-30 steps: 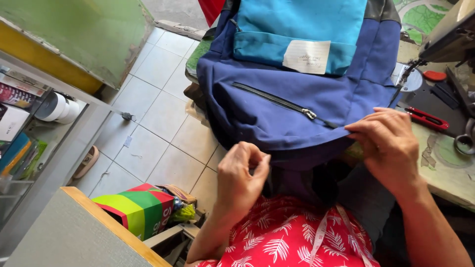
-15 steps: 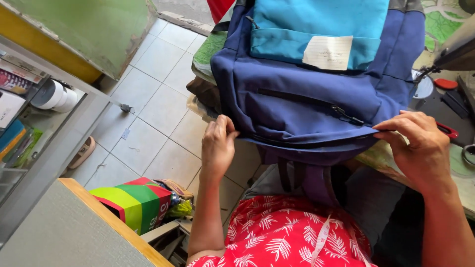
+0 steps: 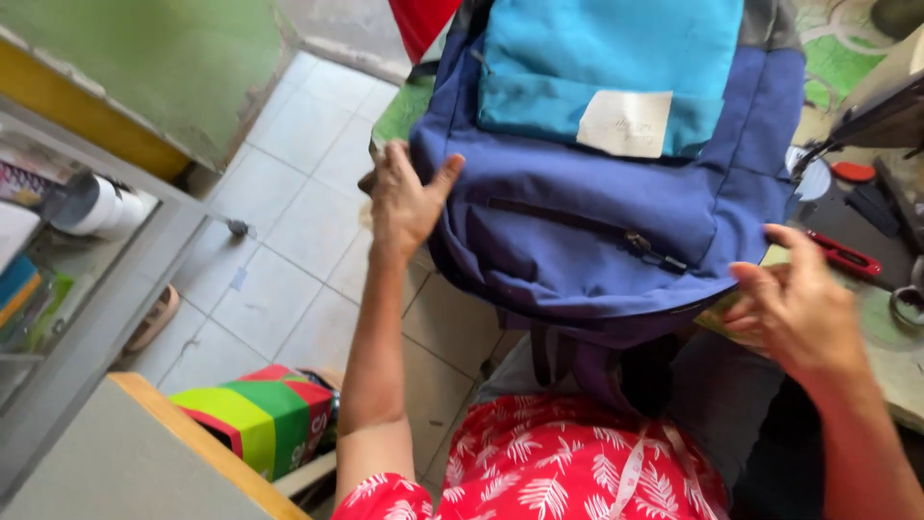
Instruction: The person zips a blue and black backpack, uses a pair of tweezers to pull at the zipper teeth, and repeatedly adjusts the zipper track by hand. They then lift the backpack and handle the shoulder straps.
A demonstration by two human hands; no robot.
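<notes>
Backpack (image 3: pixel 616 202) fabric fills the middle of the head view: a navy pack with a light blue front pocket (image 3: pixel 606 67) and a pale rectangular label (image 3: pixel 626 123) lies face up on the worktable (image 3: pixel 895 366), its lower end hanging over the table edge toward the person's lap. A dark zipper (image 3: pixel 587 226) runs slantwise across the navy panel, its pull near the right end.

The left hand (image 3: pixel 404 202) presses flat against the pack's left side, fingers spread and thumb laid on the navy cloth, gripping nothing. The right hand (image 3: pixel 794 308) hovers at the lower right corner, fingers loosely curled and parted, touching or just beside the bottom seam; it holds nothing that can be made out.

Judging from this, the pack is being shifted or turned on the table. To do that well, the left palm should stay broad on the side panel so the cloth does not bunch, while the right hand takes the bottom edge firmly before any pull. The overhanging part is heavy, so both hands ought to move together.

Red-handled snips (image 3: pixel 847 255) lie just beside the pack's right corner, and a sewing machine (image 3: pixel 890 106) stands at the far right; dragging fabric could catch either. A multicoloured box (image 3: pixel 260 419) sits on the tiled floor (image 3: pixel 289 173) below.
</notes>
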